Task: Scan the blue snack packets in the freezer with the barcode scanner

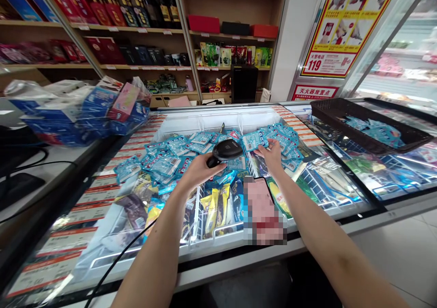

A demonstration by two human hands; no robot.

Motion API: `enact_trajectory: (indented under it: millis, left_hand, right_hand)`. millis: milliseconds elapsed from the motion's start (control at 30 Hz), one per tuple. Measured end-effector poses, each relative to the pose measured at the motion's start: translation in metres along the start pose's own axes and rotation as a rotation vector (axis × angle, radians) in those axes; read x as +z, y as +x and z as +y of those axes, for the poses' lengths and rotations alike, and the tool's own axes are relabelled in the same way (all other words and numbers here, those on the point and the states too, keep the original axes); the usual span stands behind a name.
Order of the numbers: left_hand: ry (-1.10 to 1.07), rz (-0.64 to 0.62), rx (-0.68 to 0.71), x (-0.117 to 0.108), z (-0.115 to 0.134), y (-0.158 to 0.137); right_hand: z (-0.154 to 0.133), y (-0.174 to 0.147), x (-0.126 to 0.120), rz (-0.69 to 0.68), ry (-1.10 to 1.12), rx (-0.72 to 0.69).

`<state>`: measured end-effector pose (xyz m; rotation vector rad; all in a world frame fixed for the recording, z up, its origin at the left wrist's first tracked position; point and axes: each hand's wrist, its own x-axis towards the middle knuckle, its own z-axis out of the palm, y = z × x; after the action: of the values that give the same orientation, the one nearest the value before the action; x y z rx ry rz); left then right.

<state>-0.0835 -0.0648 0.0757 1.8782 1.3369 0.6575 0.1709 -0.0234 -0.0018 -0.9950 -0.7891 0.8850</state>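
Left hand (202,167) is wrapped round a black scanner (228,149), right hand (272,155) has one blue packet (253,141) pinched by its edge over the chest freezer (191,125), near loads of matching packets (167,164). White wire baskets (198,212) inside hold yellow-wrapped goodies (212,207); the dark tray (343,135) off right has more blue packs (385,135).

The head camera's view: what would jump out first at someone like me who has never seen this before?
Probably the scatter of bright blue packets across the glass-topped freezer, mid-picture. Just above them, the left hand holds a black handheld scanner, while the right hand pinches one blue packet. A yellow-and-red poster stands out at upper right.
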Motion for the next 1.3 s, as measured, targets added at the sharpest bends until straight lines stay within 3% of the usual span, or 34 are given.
enact_trajectory:
  millis: [333,467,633,733,1033,1200,1300]
  left_hand:
    - [-0.031,-0.046,0.037,0.000,-0.005,0.001]
    - [-0.045,0.009,-0.001,0.000,-0.006,0.003]
    - [0.025,0.135,0.020,-0.003,-0.015,0.006]
    - [0.061,0.170,0.000,-0.005,-0.019,0.007]
    - [0.214,0.281,0.001,-0.008,-0.021,0.008]
    - [0.223,0.315,0.014,-0.008,-0.026,0.009]
    - [0.219,0.335,0.010,-0.010,-0.027,0.008]
  right_hand:
    - [0.002,0.000,-0.003,0.003,-0.066,-0.023]
    - [0.002,0.000,-0.004,-0.001,-0.126,-0.060]
    - [-0.010,0.001,-0.012,-0.036,-0.421,-0.311]
    - [-0.016,0.007,-0.022,-0.010,-0.620,-0.392]
    - [-0.009,0.038,-0.052,0.208,-1.004,-0.407]
    - [-0.018,0.026,-0.049,0.251,-1.293,-0.417]
    - [-0.022,0.017,-0.043,0.211,-1.310,-0.459]
